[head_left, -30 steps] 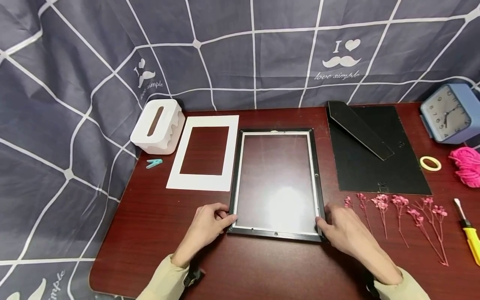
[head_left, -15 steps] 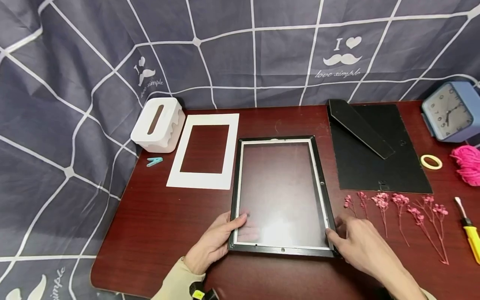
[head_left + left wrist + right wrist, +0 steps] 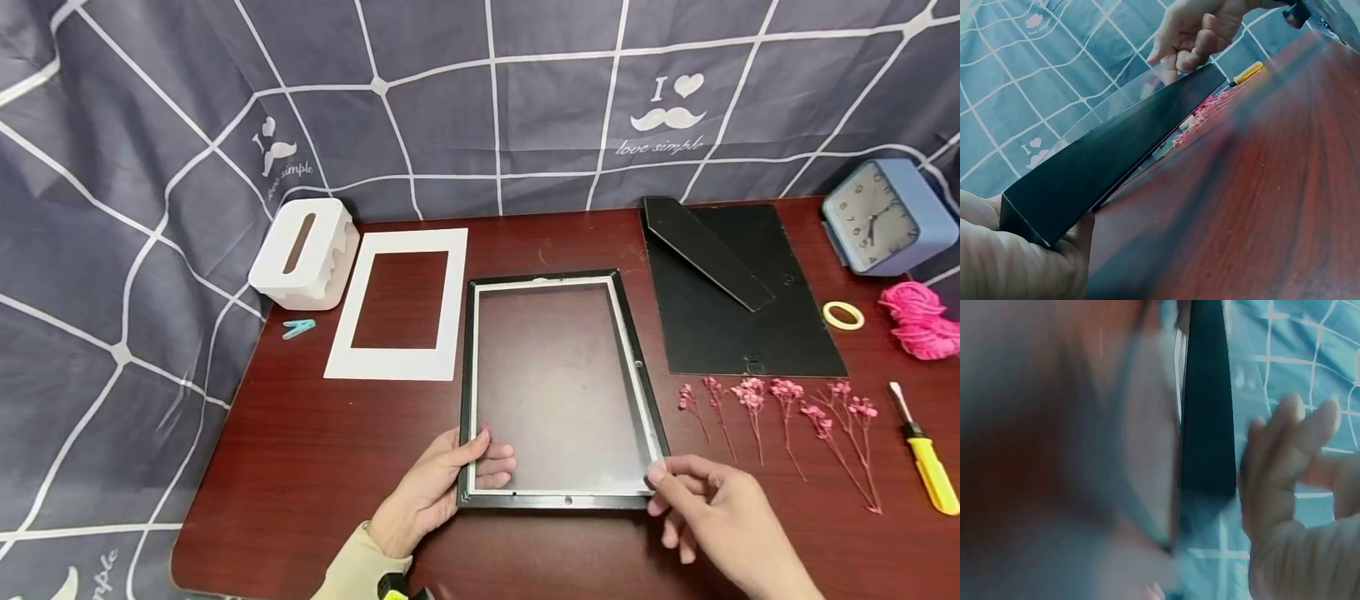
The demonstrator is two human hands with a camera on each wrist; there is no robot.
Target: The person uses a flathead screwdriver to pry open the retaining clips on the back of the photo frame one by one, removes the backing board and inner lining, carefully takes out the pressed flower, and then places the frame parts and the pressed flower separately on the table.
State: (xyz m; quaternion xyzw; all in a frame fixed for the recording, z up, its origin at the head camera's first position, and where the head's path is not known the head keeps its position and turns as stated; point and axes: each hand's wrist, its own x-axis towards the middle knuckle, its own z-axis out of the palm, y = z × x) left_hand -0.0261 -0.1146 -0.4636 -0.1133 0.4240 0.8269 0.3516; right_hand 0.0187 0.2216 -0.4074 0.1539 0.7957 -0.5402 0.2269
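Note:
A black picture frame (image 3: 551, 501) with a pale inner lip lies face down in front of me, tilted up off the table. My left hand (image 3: 423, 492) grips its lower left corner, thumb on top and fingers beneath, showing through the clear pane (image 3: 558, 383). At the lower right corner my right hand (image 3: 720, 508) pinches the pane's corner between thumb and forefinger, other fingers loosely curled. In the left wrist view the clear pane (image 3: 1113, 97) stands out above the frame's black side (image 3: 1097, 156). The right wrist view is partly blurred.
A white mat (image 3: 390, 364) and tissue box (image 3: 303, 250) are at left, with a blue clip (image 3: 298, 328). To the right lie a black backing board (image 3: 720, 342), pink dried flowers (image 3: 750, 396), a yellow screwdriver (image 3: 930, 471), tape (image 3: 843, 315), pink yarn (image 3: 918, 321) and a blue clock (image 3: 873, 217).
The frame has come nearer and tilted up. My left hand has slid its fingers under it. My right hand has shifted from the frame's right side to the pane's corner.

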